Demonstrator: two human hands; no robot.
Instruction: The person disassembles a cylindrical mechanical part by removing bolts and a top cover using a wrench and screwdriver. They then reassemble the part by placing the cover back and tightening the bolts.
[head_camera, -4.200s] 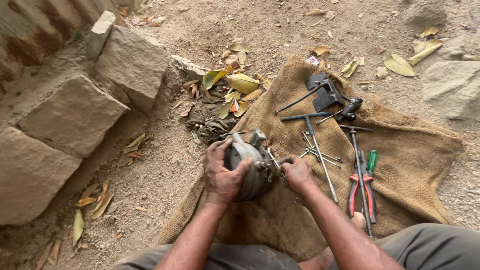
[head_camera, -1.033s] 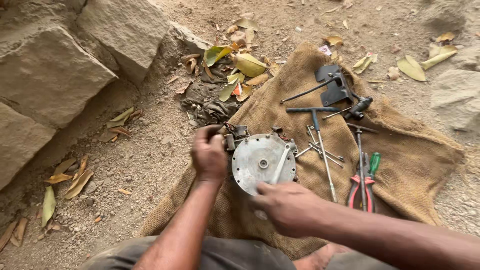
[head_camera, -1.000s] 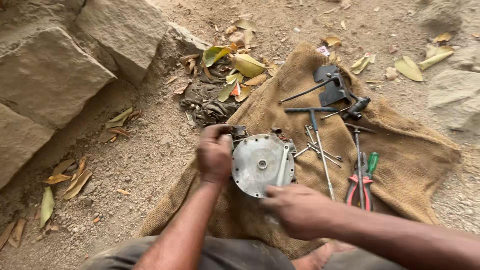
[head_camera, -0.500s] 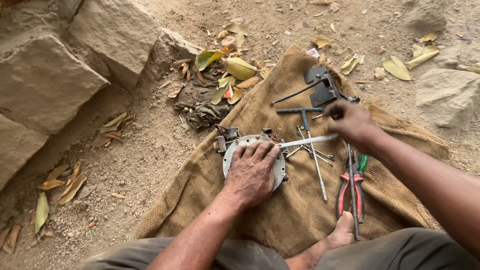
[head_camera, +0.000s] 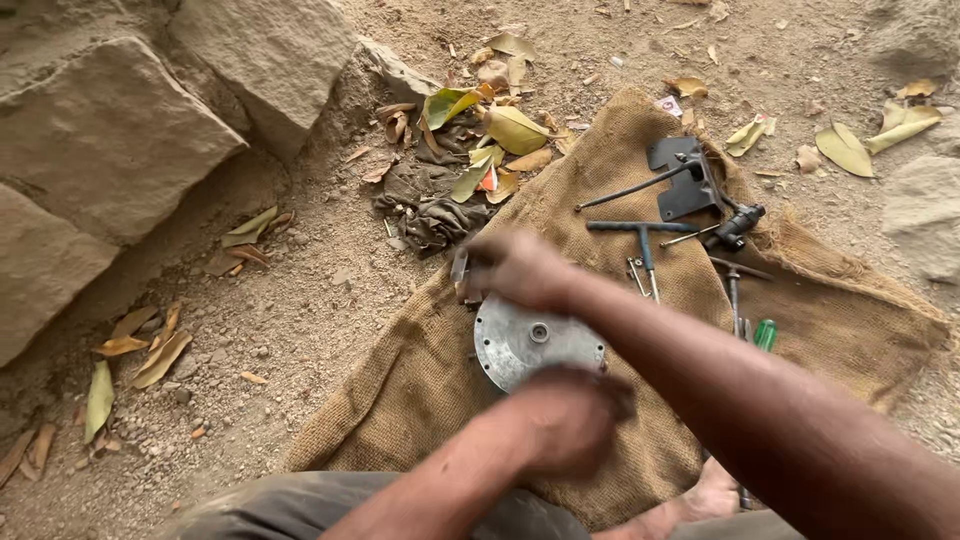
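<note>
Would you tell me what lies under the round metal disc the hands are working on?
The round metal disc rests on brown burlap sacking spread over the dirt. The blurred left hand covers its near edge; the right hand hides its far edge.

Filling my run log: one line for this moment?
left hand: on metal disc | right hand: at disc's far edge | burlap sack underneath

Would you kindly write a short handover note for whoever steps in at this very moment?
Left hand: blurred, on the near edge of the round metal disc; grip unclear.
Right hand: reaches across to the disc's far left edge, by a small fitting there; grip unclear.
The disc lies flat on the burlap sack. T-handle wrench, black bracket and green-handled tool lie to the right.
Done and left: cannot tell.
</note>
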